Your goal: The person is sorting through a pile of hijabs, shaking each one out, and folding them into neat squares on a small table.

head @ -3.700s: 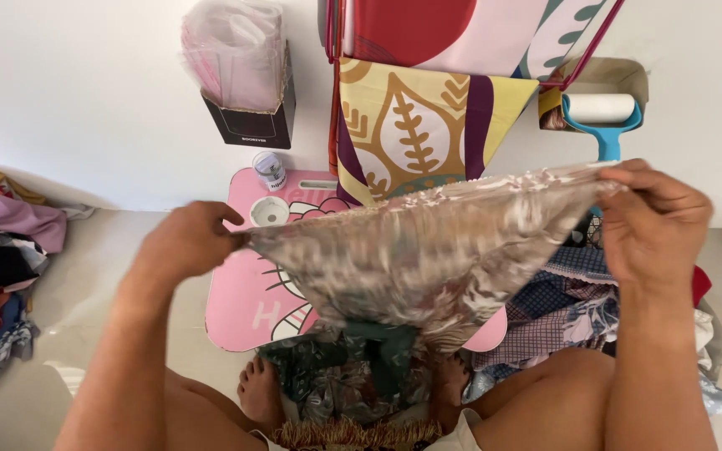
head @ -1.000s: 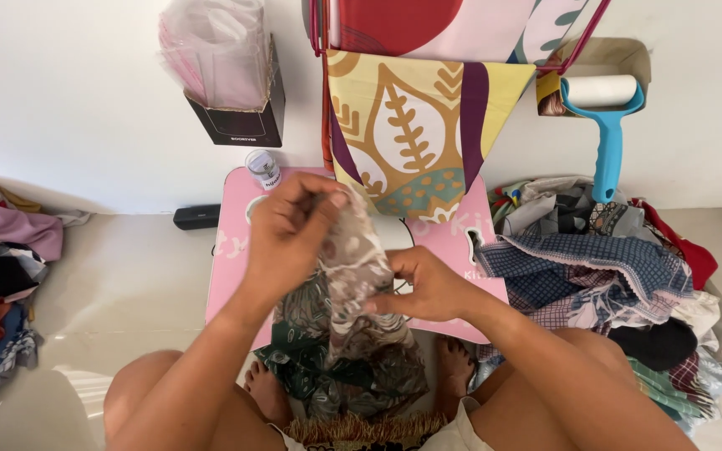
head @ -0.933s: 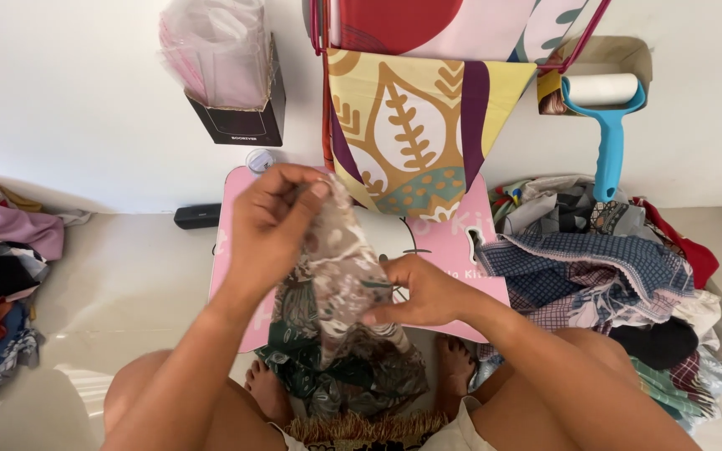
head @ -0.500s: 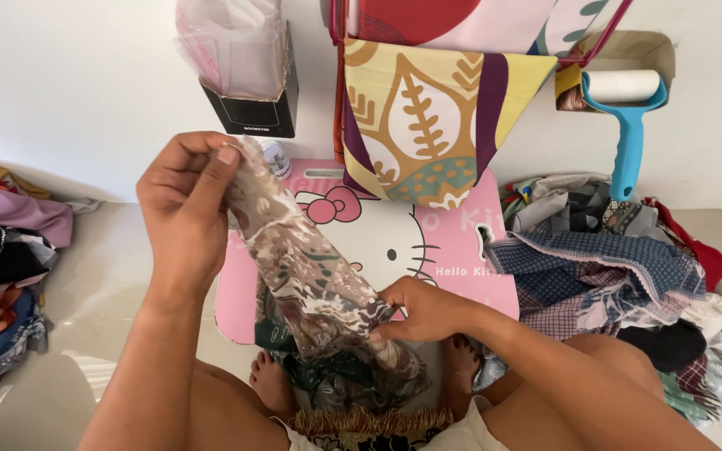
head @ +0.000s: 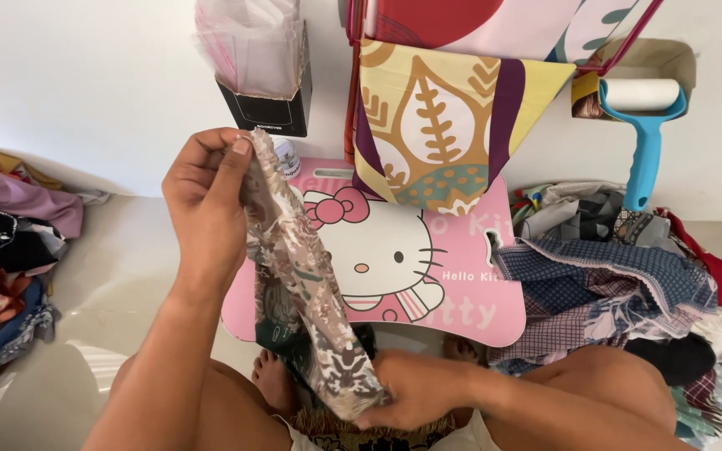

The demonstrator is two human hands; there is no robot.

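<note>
1. Your left hand (head: pixel 206 213) is raised over the pink lap counter (head: pixel 453 301), thumb and fingers pinched shut on the top end of one brown-and-cream patterned cloth (head: pixel 298 267).
2. Your right hand (head: pixel 415 391) sits low by your knees, closed around the cloth's bottom end, so the cloth runs taut and gathered between the two hands.
3. It looks thin, soft and light; expect it to drape, slide and bunch, not hold a shape. Grip it at the corners or hem, as you are doing, where the edge gives a firmer hold.
4. Below it lies one dark green printed cloth (head: pixel 282 342), mostly hidden, so I cannot say whether the two touch.
5. One heap of clothes (head: pixel 620 284) lies to your right, another heap (head: pixel 6 250) to your left.
6. By the wall: one blue lint roller (head: pixel 645 138), one black box of plastic bags (head: pixel 265 75), one small jar (head: pixel 287 157), one hanging leaf-print fabric (head: pixel 449 125).
</note>
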